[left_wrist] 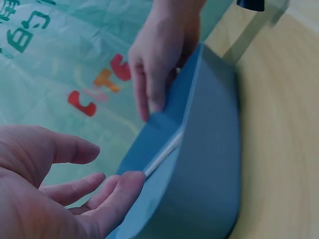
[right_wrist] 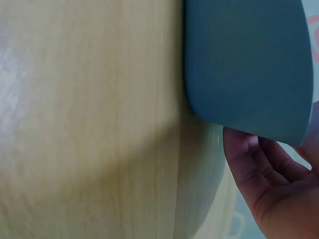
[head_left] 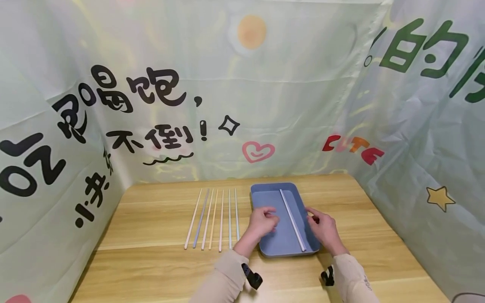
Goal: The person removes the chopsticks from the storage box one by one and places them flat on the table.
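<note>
A blue-grey rectangular tray [head_left: 278, 233] stands on the table, with a thin whitish straw-like stick [head_left: 292, 221] lying lengthwise inside it. Over the tray's left side hovers my left hand [head_left: 263, 221], its fingers loosely bent and the thumb apart. That hand [left_wrist: 70, 184] holds nothing; in the left wrist view a fingertip overlaps the end of the stick, and I cannot tell whether they touch. My right hand [head_left: 323, 227] grips the tray's right rim. In the right wrist view its fingers [right_wrist: 249, 164] lie against the outer wall near a corner, the thumb mostly hidden behind the wall.
Left of the tray, several thin pastel sticks [head_left: 210, 219] lie side by side on the wooden table [head_left: 151, 261]. Printed cloth walls [head_left: 295, 105] rise behind the table and at both sides. Black wrist devices [head_left: 251, 276] sit at both cuffs.
</note>
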Tool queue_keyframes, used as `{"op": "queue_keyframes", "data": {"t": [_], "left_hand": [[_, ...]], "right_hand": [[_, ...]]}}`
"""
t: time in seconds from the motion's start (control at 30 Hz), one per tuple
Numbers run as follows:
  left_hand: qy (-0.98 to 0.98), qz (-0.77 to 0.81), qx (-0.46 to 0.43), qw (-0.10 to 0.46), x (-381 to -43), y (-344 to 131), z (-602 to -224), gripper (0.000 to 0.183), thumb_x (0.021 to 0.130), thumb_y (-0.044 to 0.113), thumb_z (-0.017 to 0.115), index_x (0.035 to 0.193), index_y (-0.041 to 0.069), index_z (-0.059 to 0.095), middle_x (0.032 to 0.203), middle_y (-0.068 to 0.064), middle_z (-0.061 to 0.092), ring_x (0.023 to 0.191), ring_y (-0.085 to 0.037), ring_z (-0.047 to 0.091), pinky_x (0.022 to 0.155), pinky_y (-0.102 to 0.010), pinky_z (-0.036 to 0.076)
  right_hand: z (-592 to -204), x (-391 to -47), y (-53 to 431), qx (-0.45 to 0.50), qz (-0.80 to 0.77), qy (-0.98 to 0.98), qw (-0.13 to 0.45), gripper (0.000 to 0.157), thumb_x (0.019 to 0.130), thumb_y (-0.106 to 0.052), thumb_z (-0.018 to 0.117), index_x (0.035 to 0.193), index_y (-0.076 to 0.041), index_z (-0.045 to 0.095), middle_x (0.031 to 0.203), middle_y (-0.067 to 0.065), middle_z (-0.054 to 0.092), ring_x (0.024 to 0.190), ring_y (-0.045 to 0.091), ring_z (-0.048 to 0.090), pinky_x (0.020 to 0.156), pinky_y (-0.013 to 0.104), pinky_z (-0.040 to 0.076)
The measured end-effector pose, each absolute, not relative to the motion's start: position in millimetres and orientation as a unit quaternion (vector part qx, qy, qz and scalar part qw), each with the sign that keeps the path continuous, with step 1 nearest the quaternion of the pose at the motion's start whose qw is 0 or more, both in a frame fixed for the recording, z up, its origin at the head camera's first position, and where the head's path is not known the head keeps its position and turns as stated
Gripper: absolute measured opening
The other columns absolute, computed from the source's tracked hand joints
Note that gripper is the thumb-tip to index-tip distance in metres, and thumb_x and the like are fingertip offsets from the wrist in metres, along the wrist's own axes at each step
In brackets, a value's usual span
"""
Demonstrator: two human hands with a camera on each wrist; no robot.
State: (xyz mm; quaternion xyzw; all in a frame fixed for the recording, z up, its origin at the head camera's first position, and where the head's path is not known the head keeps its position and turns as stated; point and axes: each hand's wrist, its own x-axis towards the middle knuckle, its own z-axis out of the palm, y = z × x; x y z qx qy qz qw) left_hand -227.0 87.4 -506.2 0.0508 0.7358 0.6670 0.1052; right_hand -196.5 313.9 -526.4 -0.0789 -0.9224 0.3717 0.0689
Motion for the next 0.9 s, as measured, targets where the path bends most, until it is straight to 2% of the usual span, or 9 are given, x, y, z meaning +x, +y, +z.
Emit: {"op": "queue_keyframes", "data": {"t": [0.13,0.47,0.9], "left_hand": [[0.730,0.671,0.041,0.120,-224.3,100.1,-512.3,0.040,0.084,-0.005,0.066,0.124,-0.011,0.069,0.077,-0.004,0.067,0.059,-0.008,0.060,0.056,-0.030,0.064],[0.741,0.662,-0.005,0.114,-217.9,124.9,-519.5,0.029,0.082,-0.007,0.066,0.110,-0.007,0.075,0.075,-0.005,0.072,0.060,-0.011,0.067,0.051,-0.027,0.062],[0.734,0.671,-0.028,0.099,-214.3,137.1,-524.2,0.031,0.078,-0.009,0.065,0.107,-0.007,0.075,0.073,-0.006,0.072,0.061,-0.014,0.070,0.054,-0.031,0.064]], "right_hand": [[-525.8,-196.3,314.3,-0.081,0.375,-0.921,0.067,0.042,0.104,-0.011,0.060,0.145,-0.003,0.062,0.101,0.018,0.071,0.081,0.021,0.058,0.061,0.024,0.048],[-524.6,-195.8,313.3,-0.081,0.378,-0.919,0.074,0.041,0.103,-0.009,0.061,0.144,-0.001,0.063,0.098,0.017,0.072,0.080,0.020,0.059,0.061,0.023,0.048],[-524.0,-197.0,312.9,-0.082,0.372,-0.921,0.078,0.041,0.103,-0.010,0.061,0.143,-0.001,0.063,0.095,0.016,0.071,0.079,0.020,0.058,0.061,0.023,0.047]]}}
